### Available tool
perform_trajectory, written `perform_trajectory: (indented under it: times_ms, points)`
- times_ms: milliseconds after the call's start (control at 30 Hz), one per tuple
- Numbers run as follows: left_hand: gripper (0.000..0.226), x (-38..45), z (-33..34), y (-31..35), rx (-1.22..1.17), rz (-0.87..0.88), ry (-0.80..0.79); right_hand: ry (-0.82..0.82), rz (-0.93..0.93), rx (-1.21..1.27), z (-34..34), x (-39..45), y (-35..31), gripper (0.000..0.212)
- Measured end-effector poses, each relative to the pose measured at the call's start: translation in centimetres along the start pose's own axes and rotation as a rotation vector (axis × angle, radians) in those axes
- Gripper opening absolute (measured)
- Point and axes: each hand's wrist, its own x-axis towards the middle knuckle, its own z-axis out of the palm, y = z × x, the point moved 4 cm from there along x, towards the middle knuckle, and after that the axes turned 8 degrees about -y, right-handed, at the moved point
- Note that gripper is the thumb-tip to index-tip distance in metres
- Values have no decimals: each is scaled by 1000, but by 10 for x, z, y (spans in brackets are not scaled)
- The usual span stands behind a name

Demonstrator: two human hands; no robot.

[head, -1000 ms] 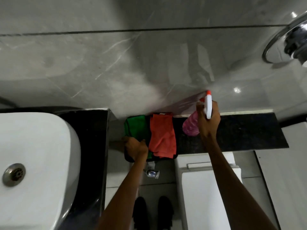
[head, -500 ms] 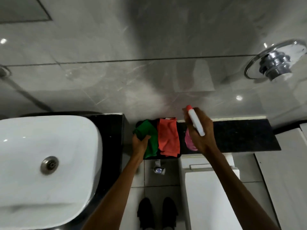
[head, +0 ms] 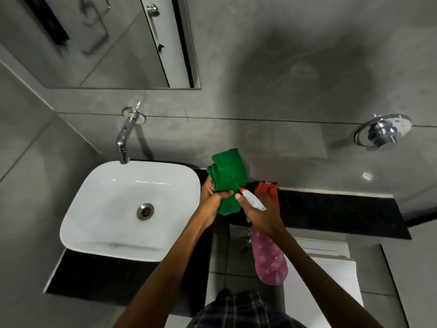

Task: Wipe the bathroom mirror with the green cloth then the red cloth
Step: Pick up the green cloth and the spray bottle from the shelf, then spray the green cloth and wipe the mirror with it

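Observation:
My left hand [head: 211, 194] grips the folded green cloth [head: 227, 178] and holds it up in front of the wall, right of the basin. My right hand [head: 261, 215] is closed around a spray bottle [head: 268, 256] with pink liquid; its white head with a red nozzle points at the green cloth. The red cloth [head: 268, 189] lies on the black ledge [head: 335, 214] behind my right hand, mostly hidden. The mirror [head: 94, 41] hangs on the wall at the upper left, above the tap.
A white basin [head: 106, 209] sits on a black counter at the left, under a chrome wall tap [head: 125, 138]. A chrome wall valve [head: 383, 132] is at the right. A white toilet cistern [head: 331, 263] stands below the ledge.
My left hand has lifted the green cloth off the ledge. My right hand has tilted the spray bottle, nozzle toward the cloth. The view has swung up, bringing the mirror and tap in.

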Motion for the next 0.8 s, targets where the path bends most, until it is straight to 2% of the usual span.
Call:
perform_trajectory:
  times_ms: [33,133,267,400,467,600,800]
  points:
    - [74,1,1,1,-6,5,-4,4,-3,9,-1,2,-1,56]
    - [70,-8,-7,11,-11,19,-13,17,-127,-91,3,-3,-9,42]
    - [69,-3,-8,18,-49,8,6,-9,-96,-116,3,-5,-11,43]
    - [67,-2,-9,20,-36,-6,-21,21,-98,-77,2,-13,-10,17]
    - [69,1,-5,19,-31,-14,-29,4,-79,-41,-2,-12,-7,12]
    - [69,5,8,17,-31,-30,-14,14,-66,-62,-11,-8,0,27]
    - [67,9,30,12,-9,-51,9,10,-59,-8,-31,-1,21,12]
